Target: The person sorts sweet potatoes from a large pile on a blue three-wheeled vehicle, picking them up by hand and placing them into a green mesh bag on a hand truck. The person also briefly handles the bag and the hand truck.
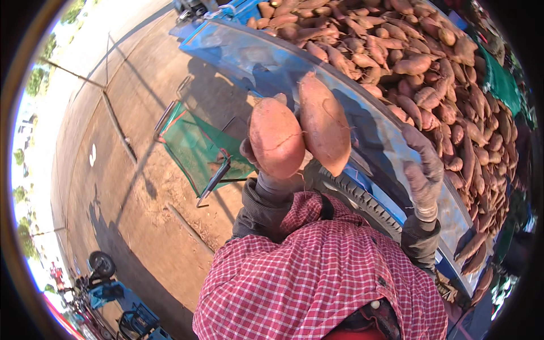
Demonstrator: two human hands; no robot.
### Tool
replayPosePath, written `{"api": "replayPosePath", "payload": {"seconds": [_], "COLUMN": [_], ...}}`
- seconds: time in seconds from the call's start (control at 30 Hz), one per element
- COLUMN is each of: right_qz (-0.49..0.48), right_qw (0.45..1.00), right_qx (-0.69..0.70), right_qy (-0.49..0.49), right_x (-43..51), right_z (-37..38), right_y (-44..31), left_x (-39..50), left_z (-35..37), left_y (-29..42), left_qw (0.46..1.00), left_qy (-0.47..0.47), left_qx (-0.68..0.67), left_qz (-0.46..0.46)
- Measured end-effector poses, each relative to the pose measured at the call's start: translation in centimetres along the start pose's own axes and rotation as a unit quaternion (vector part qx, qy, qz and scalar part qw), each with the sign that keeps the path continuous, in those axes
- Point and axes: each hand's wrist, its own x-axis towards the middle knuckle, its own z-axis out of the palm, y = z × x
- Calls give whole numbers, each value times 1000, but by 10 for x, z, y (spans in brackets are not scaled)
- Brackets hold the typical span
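In my left hand (272, 182) are two large sweet potatoes, held up in front of the blue metal side panel (263, 55) of a vehicle bed. One sweet potato (277, 138) has a crack across its skin; the other sweet potato (325, 123), more pointed, leans against it on the right. Most of the left fingers are hidden behind them. My right hand (425, 170), in a dirty glove, is at the panel's upper edge with its fingers apart and nothing in it. Past that edge lies a big heap of sweet potatoes (416, 63).
A green mesh sling on a metal frame (191, 144) stands on the ground at the left, with some sweet potatoes in it. A tyre (365, 195) sits under the panel. Poles (117, 123) lie farther left, and a blue three-wheeled vehicle (123, 301) is at lower left.
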Motion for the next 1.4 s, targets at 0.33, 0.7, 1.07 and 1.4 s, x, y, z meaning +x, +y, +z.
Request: {"api": "replayPosePath", "payload": {"seconds": [0.33,0.7,1.07,1.4], "right_qz": [10,424,194,114], "right_qw": [868,704,828,858], "right_qx": [-486,-567,-424,-419], "right_qy": [103,48,312,275], "right_x": [2,56,50,20], "right_z": [-189,-176,-186,-242], "right_y": [117,180,117,87], "left_x": [-82,35,95,56], "left_z": [-69,-20,61,49], "left_y": [269,175,-197,-360], "left_qw": [879,920,899,897], "left_qy": [408,300,-106,37], "left_qx": [206,251,304,250], "left_qz": [137,11,-296,-361]}}
